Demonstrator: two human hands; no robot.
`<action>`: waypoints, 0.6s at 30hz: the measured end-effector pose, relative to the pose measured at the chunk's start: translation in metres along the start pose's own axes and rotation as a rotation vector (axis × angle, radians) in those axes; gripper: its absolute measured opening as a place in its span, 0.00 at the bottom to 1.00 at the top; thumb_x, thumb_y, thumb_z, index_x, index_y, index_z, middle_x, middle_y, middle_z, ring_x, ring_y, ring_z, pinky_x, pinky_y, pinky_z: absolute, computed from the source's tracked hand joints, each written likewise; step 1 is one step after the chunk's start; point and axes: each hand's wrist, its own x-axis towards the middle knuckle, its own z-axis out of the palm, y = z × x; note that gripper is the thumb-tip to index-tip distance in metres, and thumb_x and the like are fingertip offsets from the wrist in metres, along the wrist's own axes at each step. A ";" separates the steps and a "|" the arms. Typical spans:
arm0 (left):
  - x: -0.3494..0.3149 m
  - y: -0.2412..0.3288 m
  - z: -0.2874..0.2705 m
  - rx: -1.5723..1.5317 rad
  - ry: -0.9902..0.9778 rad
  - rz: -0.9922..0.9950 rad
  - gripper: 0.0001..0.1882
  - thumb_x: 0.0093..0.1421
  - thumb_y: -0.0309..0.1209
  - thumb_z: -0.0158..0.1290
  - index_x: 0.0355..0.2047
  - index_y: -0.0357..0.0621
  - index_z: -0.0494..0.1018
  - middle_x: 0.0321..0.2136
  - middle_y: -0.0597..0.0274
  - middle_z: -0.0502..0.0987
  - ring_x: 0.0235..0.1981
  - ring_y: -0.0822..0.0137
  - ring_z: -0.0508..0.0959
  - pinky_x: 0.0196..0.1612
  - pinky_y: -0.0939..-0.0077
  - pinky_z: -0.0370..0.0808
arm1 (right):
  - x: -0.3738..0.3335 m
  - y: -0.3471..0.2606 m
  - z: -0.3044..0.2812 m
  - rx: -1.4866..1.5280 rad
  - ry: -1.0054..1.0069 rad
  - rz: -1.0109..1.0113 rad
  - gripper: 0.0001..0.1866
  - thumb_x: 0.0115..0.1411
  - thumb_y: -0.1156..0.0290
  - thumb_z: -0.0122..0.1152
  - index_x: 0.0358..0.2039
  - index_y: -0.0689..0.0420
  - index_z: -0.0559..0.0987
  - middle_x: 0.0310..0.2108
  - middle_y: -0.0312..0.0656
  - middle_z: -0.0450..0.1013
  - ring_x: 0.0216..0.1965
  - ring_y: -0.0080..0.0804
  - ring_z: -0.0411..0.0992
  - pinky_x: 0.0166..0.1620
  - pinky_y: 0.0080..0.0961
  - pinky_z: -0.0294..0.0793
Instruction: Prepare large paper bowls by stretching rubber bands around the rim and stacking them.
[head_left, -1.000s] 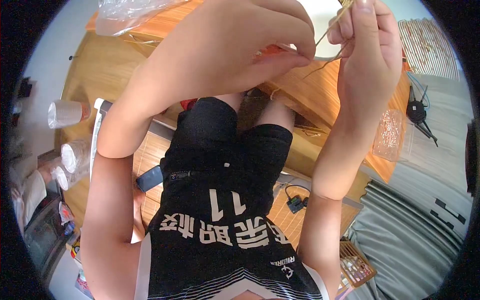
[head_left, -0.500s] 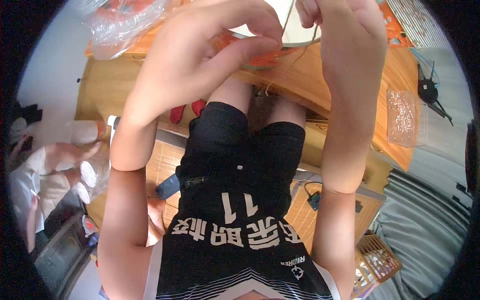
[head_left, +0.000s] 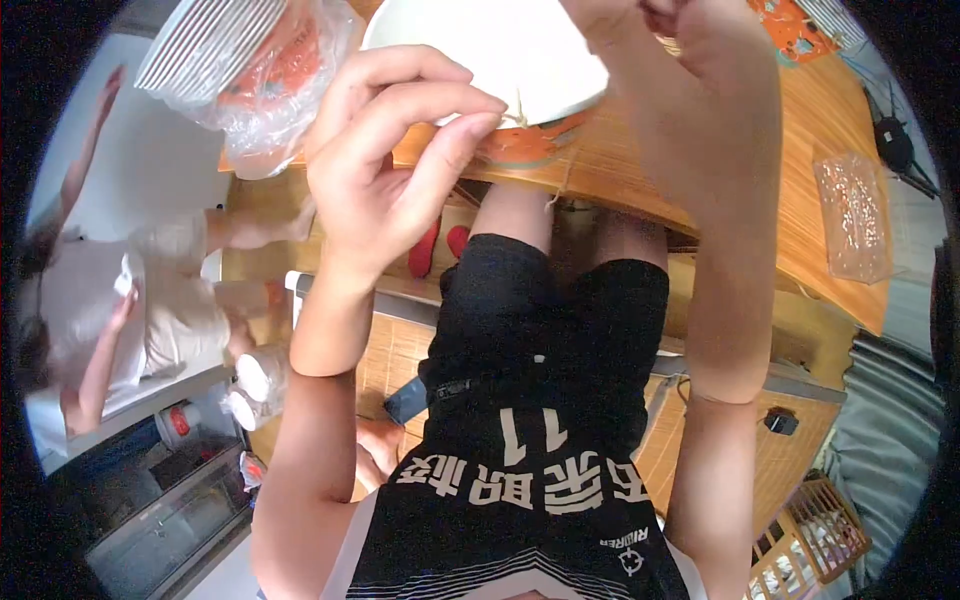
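My left hand (head_left: 385, 150) is raised at the near rim of a white paper bucket (head_left: 500, 45) with an orange printed outside. Its thumb and forefinger pinch together at a thin tan string (head_left: 520, 118), which lies against the rim. Across the bucket's right side is my right hand (head_left: 690, 70), partly cut off by the upper edge of the picture. Its fingers curl inward, and what they hold, if anything, is hidden. A loose string end (head_left: 555, 195) dangles below the table edge above my lap.
The wooden table (head_left: 800, 200) bears a plastic-wrapped stack of paper buckets (head_left: 215, 45) on the left. To the right are a clear plastic packet (head_left: 850, 215) and a black device with antennas (head_left: 892, 138). A person in light clothes (head_left: 165, 290) is at the left.
The view has shifted, showing more of the bucket. My left hand has come lower, to the near rim, with its pinch by the string. The person at the left has shifted posture.
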 end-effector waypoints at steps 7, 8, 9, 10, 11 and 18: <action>-0.001 0.000 0.000 0.000 -0.022 0.008 0.08 0.51 0.21 0.66 0.33 0.42 0.84 0.36 0.59 0.79 0.36 0.67 0.79 0.39 0.76 0.77 | -0.035 0.030 -0.006 -0.613 0.206 -0.549 0.07 0.58 0.73 0.69 0.37 0.58 0.81 0.34 0.39 0.76 0.38 0.30 0.73 0.42 0.26 0.72; -0.003 0.000 -0.001 0.010 -0.025 0.002 0.08 0.51 0.21 0.66 0.33 0.42 0.84 0.36 0.59 0.79 0.36 0.67 0.79 0.39 0.76 0.77 | -0.040 0.032 -0.004 -0.707 0.231 -0.655 0.08 0.57 0.73 0.71 0.36 0.57 0.82 0.36 0.41 0.77 0.41 0.33 0.74 0.44 0.28 0.74; 0.000 -0.001 0.002 -0.020 -0.016 -0.014 0.08 0.51 0.21 0.66 0.33 0.42 0.84 0.36 0.59 0.79 0.36 0.67 0.80 0.38 0.76 0.77 | -0.051 0.013 0.005 -0.573 0.208 -0.469 0.11 0.46 0.74 0.77 0.32 0.53 0.85 0.37 0.38 0.77 0.44 0.35 0.74 0.47 0.30 0.73; 0.000 0.000 0.003 -0.039 -0.014 -0.033 0.08 0.51 0.22 0.67 0.32 0.42 0.84 0.36 0.60 0.79 0.35 0.67 0.80 0.37 0.77 0.77 | -0.050 0.014 0.005 -0.567 0.210 -0.469 0.11 0.46 0.74 0.77 0.32 0.53 0.85 0.37 0.38 0.77 0.44 0.35 0.74 0.47 0.30 0.73; 0.002 0.000 0.004 -0.033 -0.018 -0.033 0.08 0.51 0.22 0.67 0.32 0.42 0.84 0.36 0.60 0.79 0.35 0.67 0.80 0.37 0.77 0.77 | -0.049 0.016 0.006 -0.585 0.207 -0.481 0.11 0.46 0.74 0.77 0.32 0.53 0.85 0.36 0.37 0.77 0.44 0.35 0.74 0.47 0.30 0.73; 0.007 0.006 0.001 -0.013 -0.068 0.019 0.06 0.52 0.22 0.66 0.32 0.40 0.83 0.36 0.59 0.79 0.34 0.67 0.80 0.36 0.77 0.77 | -0.049 0.029 0.013 -0.741 0.197 -0.560 0.11 0.45 0.75 0.75 0.31 0.52 0.86 0.32 0.33 0.77 0.40 0.34 0.75 0.47 0.31 0.72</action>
